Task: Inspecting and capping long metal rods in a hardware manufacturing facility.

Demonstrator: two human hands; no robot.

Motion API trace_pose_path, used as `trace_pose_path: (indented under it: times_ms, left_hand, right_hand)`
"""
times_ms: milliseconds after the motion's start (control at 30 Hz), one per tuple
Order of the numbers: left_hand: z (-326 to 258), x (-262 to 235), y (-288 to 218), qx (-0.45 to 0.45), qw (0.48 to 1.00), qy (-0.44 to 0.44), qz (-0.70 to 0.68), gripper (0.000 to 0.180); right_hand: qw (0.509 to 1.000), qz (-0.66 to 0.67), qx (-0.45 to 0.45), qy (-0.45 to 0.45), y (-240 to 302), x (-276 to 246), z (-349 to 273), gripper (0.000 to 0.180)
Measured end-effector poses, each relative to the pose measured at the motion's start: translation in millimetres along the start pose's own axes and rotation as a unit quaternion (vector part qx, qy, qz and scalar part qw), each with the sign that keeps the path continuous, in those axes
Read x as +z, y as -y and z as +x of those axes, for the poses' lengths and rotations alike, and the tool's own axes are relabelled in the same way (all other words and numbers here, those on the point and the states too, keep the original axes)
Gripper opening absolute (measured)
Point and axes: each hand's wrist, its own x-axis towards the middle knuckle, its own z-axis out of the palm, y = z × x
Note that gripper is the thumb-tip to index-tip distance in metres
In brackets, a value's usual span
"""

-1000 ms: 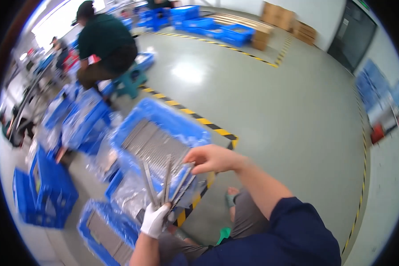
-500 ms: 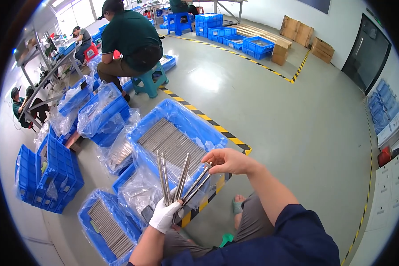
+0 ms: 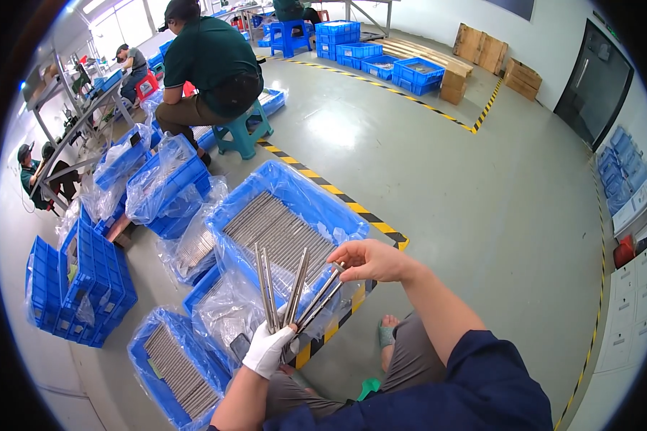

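My left hand (image 3: 268, 350), in a white glove, is closed round the lower ends of several slim metal rods (image 3: 295, 286), which fan upward. My bare right hand (image 3: 372, 261) has its thumb and fingers pinched at the upper end of the rightmost rods. Just beyond the rods stands a blue crate (image 3: 336, 199) lined with clear plastic, holding a layer of similar metal rods (image 3: 273, 228). Lower left, a second lined blue crate (image 3: 145, 357) holds more rods (image 3: 180, 373). Clear plastic film (image 3: 223, 305) lies bunched beside my left hand.
Stacked blue crates (image 3: 86, 287) stand at the left. Ahead, a co-worker (image 3: 212, 68) sits on a teal stool (image 3: 243, 136). Black-and-yellow floor tape (image 3: 316, 179) runs past the large crate. Farther off are more blue crates (image 3: 417, 75) and wooden boards (image 3: 480, 49).
Both hands and the rods stay almost exactly where they were. The seated co-worker's arm has shifted slightly.
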Motion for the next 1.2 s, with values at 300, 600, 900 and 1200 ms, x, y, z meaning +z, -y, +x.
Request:
trace_pose_path:
  times_ms: [300, 600, 900, 1200]
  left_hand:
    - [-0.8, -2.9, 1.6, -0.032, 0.999, -0.004, -0.017, 0.045]
    - [-6.3, -2.3, -9.9, -0.082, 0.995, 0.054, -0.014, 0.056]
    - [-8.0, -0.4, -13.3, -0.101, 0.991, 0.082, -0.005, 0.03]
    - [-8.4, -0.6, -7.9, -0.126, 0.989, 0.072, 0.019, 0.048]
  right_hand:
    - [0.999, 0.051, 0.001, -0.001, -8.0, 1.3, 3.9, 0.038]
    - [0.99, 0.045, 0.03, -0.133, 13.4, -15.6, -0.4, 0.034]
    - [0.989, 0.138, 0.021, 0.04, -0.4, -3.1, 13.7, 0.038]
    - [0.994, 0.056, 0.083, 0.042, -2.9, -2.6, 8.8, 0.037]
